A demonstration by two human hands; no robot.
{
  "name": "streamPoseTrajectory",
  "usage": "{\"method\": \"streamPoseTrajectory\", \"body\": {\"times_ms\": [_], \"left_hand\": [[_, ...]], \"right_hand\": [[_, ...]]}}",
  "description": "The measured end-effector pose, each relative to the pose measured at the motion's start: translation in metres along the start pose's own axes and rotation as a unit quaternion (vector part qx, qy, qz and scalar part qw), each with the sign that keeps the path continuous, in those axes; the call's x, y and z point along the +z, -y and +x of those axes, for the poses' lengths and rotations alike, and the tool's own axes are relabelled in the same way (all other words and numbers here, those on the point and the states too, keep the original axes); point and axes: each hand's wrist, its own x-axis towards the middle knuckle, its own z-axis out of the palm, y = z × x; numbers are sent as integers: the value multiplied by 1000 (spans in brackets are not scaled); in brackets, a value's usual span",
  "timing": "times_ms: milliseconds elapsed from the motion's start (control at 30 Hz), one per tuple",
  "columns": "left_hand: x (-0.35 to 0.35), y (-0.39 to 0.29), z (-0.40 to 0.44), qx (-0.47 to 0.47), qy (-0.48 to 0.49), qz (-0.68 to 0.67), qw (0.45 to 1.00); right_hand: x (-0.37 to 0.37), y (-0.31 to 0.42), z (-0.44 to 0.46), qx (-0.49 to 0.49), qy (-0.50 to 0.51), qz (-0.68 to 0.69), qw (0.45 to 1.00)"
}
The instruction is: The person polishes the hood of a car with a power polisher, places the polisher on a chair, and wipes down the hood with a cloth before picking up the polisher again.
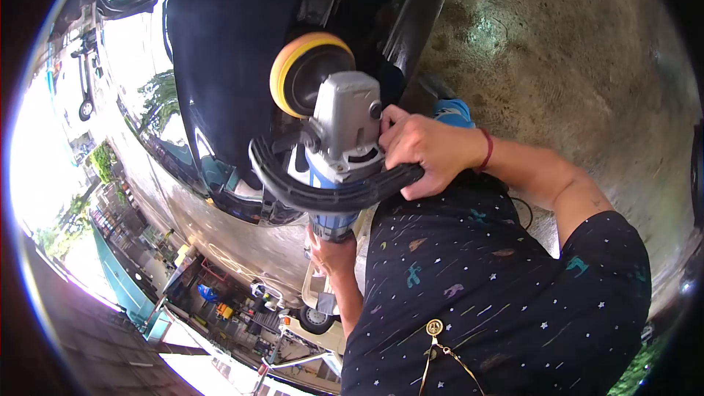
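A polisher (345, 114) with a grey metal head, a blue body and a yellow-rimmed round pad (312, 73) is in both my hands. My right hand (429, 150) is closed around the end of its curved black side handle (330, 194), fingers near the metal head. My left hand (331, 253) wraps around the rear of the blue body, partly hidden behind it. The pad stands by the dark, shiny car panel (227, 51); I cannot tell whether it touches it.
Stained concrete floor (543, 66) lies to the right. A blue item (455, 112) shows beyond my right wrist. A light-coloured vehicle with a wheel (317, 319) and cluttered shelves (117, 220) stand at lower left. A thin black cable (524, 209) shows near my right forearm.
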Motion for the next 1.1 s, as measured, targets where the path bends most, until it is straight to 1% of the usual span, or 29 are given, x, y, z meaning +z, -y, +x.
{"method": "streamPoseTrajectory", "body": {"times_ms": [67, 167, 400, 567, 633, 700, 767, 833, 1000, 1100], "left_hand": [[-2, -12, 8, 14, -24, 8, 1000], [-10, -25, 14, 6, -12, 6, 1000], [-2, 2, -6, 15, -14, -7, 1000], [-1, 2, -8, 11, -11, -19, 1000], [-8, -9, -1, 9, -7, -33, 999], [-14, -23, 8, -25, 12, 0, 1000], [-16, -28, 12, -33, 0, -1, 999], [-23, -33, 15, -10, 4, -10, 1000], [-10, -18, 3, -11, 1, -6, 1000], [-1, -3, -11, -20, 11, -36, 999]], "right_hand": [[-16, 5, 3, 4, 8, -27, 1000], [-26, 8, 6, 6, 24, -34, 999], [3, -3, 3, 14, 34, 1, 999], [2, -1, 0, 10, 35, -2, 999], [-9, 6, 2, 11, 35, -4, 999], [-19, 10, 3, 5, 19, -26, 999], [-26, 13, 3, 6, 17, -22, 1000], [-29, 11, 3, 4, 24, -34, 999], [-13, 7, 1, 11, 26, -19, 999], [4, 5, 3, 16, 40, -13, 999]]}}
